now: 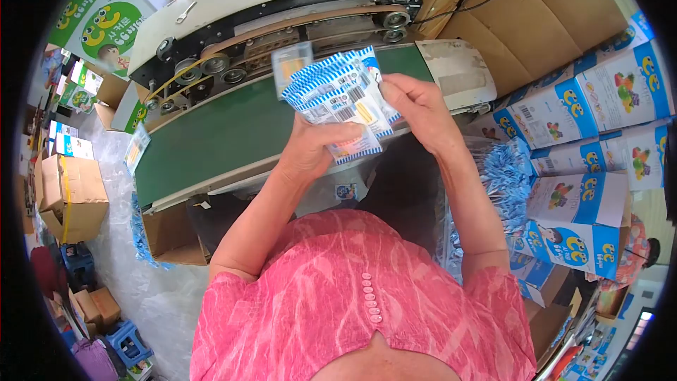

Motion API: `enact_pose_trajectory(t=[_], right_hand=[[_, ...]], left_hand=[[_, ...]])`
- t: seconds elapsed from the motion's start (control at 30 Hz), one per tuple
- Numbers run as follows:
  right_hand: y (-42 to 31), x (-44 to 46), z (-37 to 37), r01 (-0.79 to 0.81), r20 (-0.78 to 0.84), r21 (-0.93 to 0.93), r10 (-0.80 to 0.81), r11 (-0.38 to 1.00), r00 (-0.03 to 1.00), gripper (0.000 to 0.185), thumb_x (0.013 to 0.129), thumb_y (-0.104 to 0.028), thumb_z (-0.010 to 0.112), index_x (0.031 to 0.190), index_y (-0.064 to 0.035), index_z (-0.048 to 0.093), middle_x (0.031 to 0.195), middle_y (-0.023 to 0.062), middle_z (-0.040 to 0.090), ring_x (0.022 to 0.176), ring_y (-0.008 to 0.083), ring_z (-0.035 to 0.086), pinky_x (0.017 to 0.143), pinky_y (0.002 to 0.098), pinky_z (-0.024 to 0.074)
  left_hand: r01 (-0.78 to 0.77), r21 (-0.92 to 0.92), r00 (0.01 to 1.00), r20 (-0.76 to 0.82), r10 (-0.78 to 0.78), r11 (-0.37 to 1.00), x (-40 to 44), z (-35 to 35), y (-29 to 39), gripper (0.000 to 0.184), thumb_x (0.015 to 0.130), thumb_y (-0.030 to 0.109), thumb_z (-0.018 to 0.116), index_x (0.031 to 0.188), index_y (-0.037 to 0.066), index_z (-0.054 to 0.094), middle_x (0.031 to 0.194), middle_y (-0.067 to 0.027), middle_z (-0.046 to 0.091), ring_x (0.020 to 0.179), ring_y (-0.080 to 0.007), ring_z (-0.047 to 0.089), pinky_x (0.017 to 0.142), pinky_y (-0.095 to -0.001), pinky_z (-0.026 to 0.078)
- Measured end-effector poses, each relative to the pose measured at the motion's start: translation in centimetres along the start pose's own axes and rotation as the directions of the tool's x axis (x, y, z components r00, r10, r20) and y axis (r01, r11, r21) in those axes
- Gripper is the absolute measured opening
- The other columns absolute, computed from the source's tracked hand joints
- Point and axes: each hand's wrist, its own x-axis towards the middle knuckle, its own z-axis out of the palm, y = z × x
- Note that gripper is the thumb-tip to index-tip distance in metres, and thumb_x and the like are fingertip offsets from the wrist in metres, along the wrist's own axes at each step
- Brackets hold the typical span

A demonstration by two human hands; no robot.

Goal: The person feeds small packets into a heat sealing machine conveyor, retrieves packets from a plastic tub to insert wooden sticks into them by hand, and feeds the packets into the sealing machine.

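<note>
My left hand (310, 147) is closed around a fanned stack of blue-and-white striped snack packets (337, 102), its thumb lying across the front one. At the stack's right edge my right hand (423, 109) pinches a packet between thumb and fingers. Both hands are above the front edge of a green conveyor belt (226, 123). Behind the stack, one packet (290, 63) stands at the sealing machine's (247, 0) rollers and belts, partly hidden. Another packet (137, 147) hangs at the belt's left end.
On the right, a heap of blue packets (506, 176) lies beside stacked printed cartons (592, 106). A brown box (70, 194) and a blue stool (129, 341) are at the left. Below the belt's left end sits an open carton (169, 233). Another person's patterned sleeve (633, 250) shows far right.
</note>
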Motion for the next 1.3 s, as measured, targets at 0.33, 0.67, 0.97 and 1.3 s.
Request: enact_pose_trajectory(t=[0.33, 0.67, 0.97, 1.3], right_hand=[[1.6, 1.0, -4.0, -0.091, -0.383, 0.235, 0.179, 0.968, 0.906, 0.022, 0.092, -0.022, 0.055, 0.099, -0.002, 0.063, 0.082, 0.0047, 0.066, 0.063, 0.0099, 0.062, 0.05, 0.0197, 0.0475], [5.3, 7.3, -7.7, -0.187, -0.323, -0.23, 0.107, 0.955, 0.94, 0.024, 0.09, -0.023, 0.059, 0.098, -0.0013, 0.064, 0.08, 0.0049, 0.066, 0.059, 0.0104, 0.06, 0.046, 0.0208, 0.046], [0.0, 1.2, -1.2, -0.013, 0.098, -0.101, 0.023, 0.995, 0.995, 0.021, 0.089, -0.019, 0.061, 0.095, -0.0006, 0.067, 0.077, 0.0, 0.064, 0.065, 0.0046, 0.055, 0.057, 0.0202, 0.0454], [1.5, -0.9, -1.1, 0.102, -0.367, -0.076, -0.123, 0.992, 0.922, 0.016, 0.088, -0.014, 0.062, 0.094, -0.0009, 0.067, 0.08, 0.0009, 0.065, 0.065, 0.0052, 0.057, 0.051, 0.0196, 0.0474]], left_hand=[[0.0, -0.025, 1.0, 0.0, 0.0, 1.0, 0.1, 0.1, -0.1, 0.051, 0.066, -0.01, 0.067, 0.115, 0.0, 0.054, 0.103, -0.0119, 0.064, 0.091, -0.0242, 0.065, 0.08, -0.0377, 0.054], [0.007, -0.008, 0.997, -0.071, -0.008, 1.0, -0.4, 0.5, 0.0, 0.045, 0.068, -0.01, 0.065, 0.112, -0.002, 0.056, 0.101, -0.0134, 0.065, 0.089, -0.0242, 0.065, 0.078, -0.0372, 0.054], [-0.013, -0.01, 0.999, -0.042, 0.013, 1.0, 0.0, 0.2, 0.4, 0.045, 0.068, -0.01, 0.065, 0.111, -0.002, 0.056, 0.102, -0.0134, 0.065, 0.091, -0.0241, 0.065, 0.08, -0.0375, 0.053], [-0.043, -0.063, 0.998, -0.046, 0.04, 0.997, 0.8, 0.5, -0.9, 0.044, 0.069, -0.011, 0.064, 0.111, 0.0, 0.058, 0.103, -0.0121, 0.065, 0.093, -0.0234, 0.065, 0.081, -0.0364, 0.053]])
